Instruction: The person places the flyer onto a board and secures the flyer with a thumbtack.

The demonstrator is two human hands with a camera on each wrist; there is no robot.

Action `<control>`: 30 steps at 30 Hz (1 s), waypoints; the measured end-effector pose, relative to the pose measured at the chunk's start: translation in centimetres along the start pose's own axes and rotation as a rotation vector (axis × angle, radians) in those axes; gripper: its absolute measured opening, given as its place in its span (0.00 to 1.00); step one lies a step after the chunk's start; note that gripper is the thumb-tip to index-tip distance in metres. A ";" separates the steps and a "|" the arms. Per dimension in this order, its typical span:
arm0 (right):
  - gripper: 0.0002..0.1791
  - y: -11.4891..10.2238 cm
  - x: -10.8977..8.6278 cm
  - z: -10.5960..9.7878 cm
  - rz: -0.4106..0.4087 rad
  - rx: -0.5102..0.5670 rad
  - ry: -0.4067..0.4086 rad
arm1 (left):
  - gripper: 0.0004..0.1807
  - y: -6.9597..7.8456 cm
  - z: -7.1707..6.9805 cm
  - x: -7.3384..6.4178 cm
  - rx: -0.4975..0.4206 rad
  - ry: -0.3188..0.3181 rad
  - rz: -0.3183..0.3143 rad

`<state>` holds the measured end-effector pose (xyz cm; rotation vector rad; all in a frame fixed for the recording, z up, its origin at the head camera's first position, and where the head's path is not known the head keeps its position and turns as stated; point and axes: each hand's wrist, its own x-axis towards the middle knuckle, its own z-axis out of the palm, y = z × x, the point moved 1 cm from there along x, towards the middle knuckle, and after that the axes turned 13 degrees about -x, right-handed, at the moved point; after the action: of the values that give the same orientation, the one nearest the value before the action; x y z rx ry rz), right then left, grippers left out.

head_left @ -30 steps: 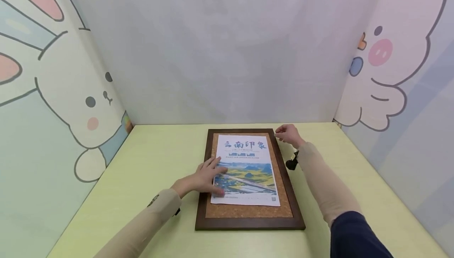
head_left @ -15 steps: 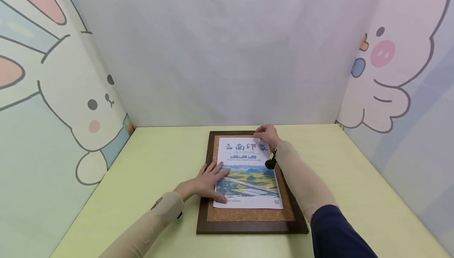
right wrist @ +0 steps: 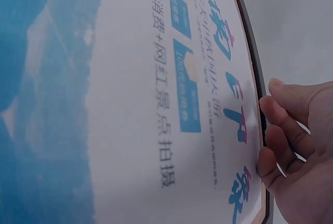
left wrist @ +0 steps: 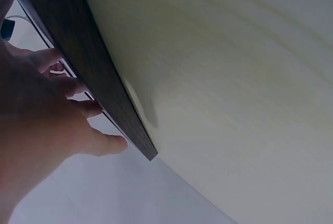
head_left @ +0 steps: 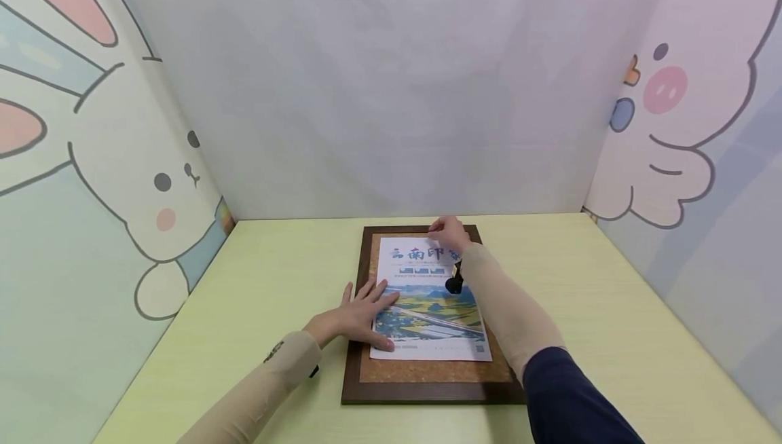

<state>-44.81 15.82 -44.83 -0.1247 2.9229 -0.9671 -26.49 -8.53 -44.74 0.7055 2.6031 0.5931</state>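
Right hand (head_left: 450, 232) shifted left; poster (head_left: 425, 303) lengthwise away, top farthest.

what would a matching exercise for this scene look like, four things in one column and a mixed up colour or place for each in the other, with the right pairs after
Things
1. poster
2. frame
3. left hand
4. right hand

Colours and places
A. at the frame's far edge
B. dark brown, running around the cork
C. fingers spread, at the poster's left side
D. lying on the cork

Right pairs: 1-D, 2-B, 3-C, 4-A
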 end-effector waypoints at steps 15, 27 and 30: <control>0.06 -0.5 0.9 1.7 -0.035 -0.014 -0.018 | 0.54 0.3 0.0 0.0 0.011 -0.002 -0.018; 0.05 -1.0 0.7 2.2 -0.049 -0.042 -0.006 | 0.55 0.1 0.0 0.0 0.006 -0.002 -0.027; 0.05 -0.9 0.8 2.3 -0.052 -0.058 -0.004 | 0.55 0.2 0.0 0.1 0.008 0.000 -0.029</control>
<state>-45.34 13.60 -46.17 -0.2064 2.9594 -0.8873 -26.47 -8.34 -44.71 0.6695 2.6121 0.5738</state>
